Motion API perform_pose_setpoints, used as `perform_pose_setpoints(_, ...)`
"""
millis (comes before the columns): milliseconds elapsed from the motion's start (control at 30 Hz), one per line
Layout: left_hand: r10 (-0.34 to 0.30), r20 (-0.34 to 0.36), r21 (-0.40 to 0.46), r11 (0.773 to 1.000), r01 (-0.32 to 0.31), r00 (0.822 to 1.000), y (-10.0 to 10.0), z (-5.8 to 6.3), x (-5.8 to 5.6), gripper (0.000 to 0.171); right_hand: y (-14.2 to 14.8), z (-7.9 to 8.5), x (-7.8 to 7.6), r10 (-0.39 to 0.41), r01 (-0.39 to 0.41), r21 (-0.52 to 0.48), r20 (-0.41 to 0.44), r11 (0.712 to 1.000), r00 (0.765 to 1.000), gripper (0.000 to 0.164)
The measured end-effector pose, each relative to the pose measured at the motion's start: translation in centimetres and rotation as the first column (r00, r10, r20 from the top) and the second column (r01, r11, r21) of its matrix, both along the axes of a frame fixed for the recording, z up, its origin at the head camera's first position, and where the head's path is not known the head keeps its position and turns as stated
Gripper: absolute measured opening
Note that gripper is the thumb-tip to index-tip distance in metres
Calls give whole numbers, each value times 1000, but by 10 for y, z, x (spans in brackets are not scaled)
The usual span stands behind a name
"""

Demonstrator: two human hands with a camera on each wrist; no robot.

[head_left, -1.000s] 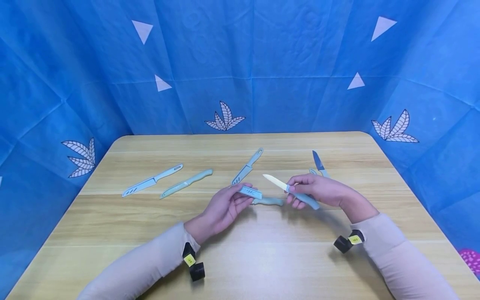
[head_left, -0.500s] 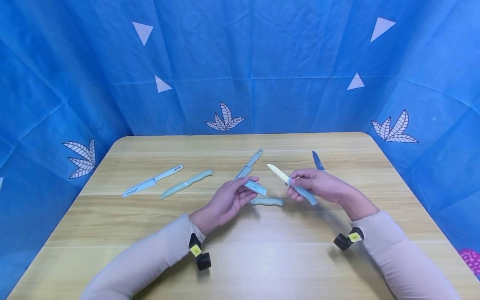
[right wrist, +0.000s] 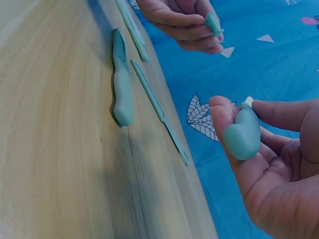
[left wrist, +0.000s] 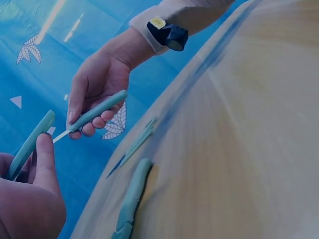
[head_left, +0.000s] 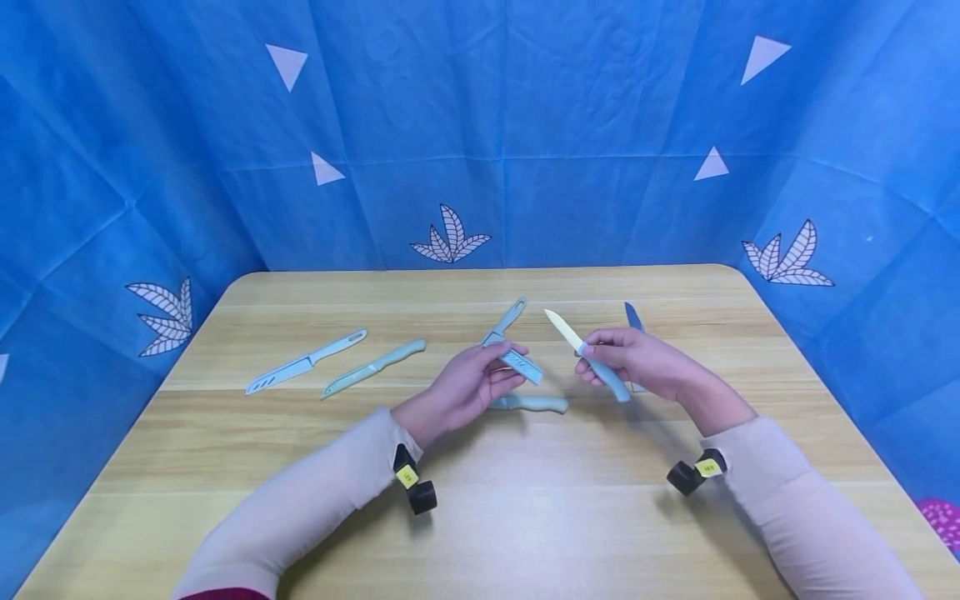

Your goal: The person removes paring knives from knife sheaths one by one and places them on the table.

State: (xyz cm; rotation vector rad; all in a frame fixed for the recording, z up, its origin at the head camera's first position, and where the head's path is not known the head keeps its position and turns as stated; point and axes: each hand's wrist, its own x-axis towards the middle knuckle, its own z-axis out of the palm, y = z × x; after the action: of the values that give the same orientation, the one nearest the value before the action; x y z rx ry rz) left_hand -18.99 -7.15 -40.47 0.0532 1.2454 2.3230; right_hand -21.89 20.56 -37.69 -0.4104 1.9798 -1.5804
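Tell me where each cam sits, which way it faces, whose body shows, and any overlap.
Head: on the head, facing forward and down at the table; left hand, right hand and sleeves show.
Left wrist: on that wrist, facing past the left hand; right hand and sleeve also show.
Right wrist: on that wrist, facing past the right hand; left hand also shows.
Shared: both wrist views show the held knife and sheath.

Readable text: none | yellow labels (head_left: pixel 707 467) on wrist cameras (head_left: pixel 684 478): illegible (too small to make out)
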Motion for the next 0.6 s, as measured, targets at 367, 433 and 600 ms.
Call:
perform_pose_setpoints(367, -30, -5, -164, 986, 29, 1000, 7, 4, -24, 32, -1, 5, -6, -52, 52, 15, -10, 999, 999, 29)
perform_pose_setpoints(433, -43, -12, -198, 979, 40, 999, 8, 4, -29, 32, 0, 4, -8, -67, 68, 19, -10, 998, 998, 30)
perform_pose_setpoints(600, -86, -29, -270, 960, 75, 996, 10, 5, -41, 31, 2, 1, -14, -89, 89, 14, 0, 996, 996, 31)
